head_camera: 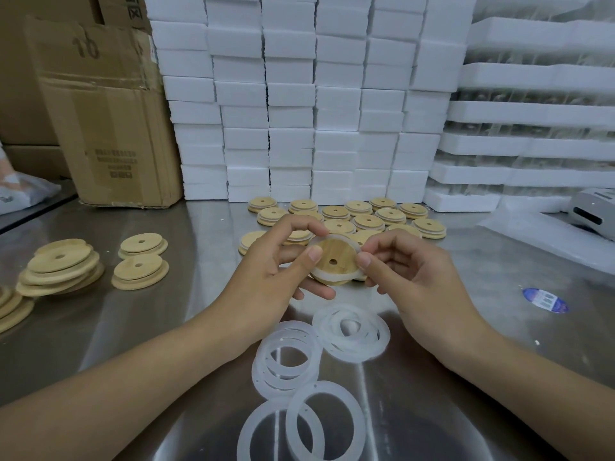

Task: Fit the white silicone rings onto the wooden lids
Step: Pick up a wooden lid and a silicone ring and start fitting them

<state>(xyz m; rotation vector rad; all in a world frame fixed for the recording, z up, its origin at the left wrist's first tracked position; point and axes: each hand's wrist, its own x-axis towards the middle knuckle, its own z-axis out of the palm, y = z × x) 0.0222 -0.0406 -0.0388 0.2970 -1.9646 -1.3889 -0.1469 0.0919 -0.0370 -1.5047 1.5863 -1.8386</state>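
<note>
Hands close together on one wooden lid (pixel 334 257) above the middle of the steel worktop (pixel 199 294). The left hand (pixel 276 267) cradles it from beneath with the thumb on its face, and the right hand (pixel 416 284) pinches the white silicone ring (pixel 332 273) at the rim, seemingly to stretch it into its seat. Loose rings (pixel 352 331) lie toward the front edge, within easy reach, while more lids (pixel 359 214) are spread toward the back edge and stacked lids (pixel 60 267) stand by the left edge, probably kept apart as separate batches.
</note>
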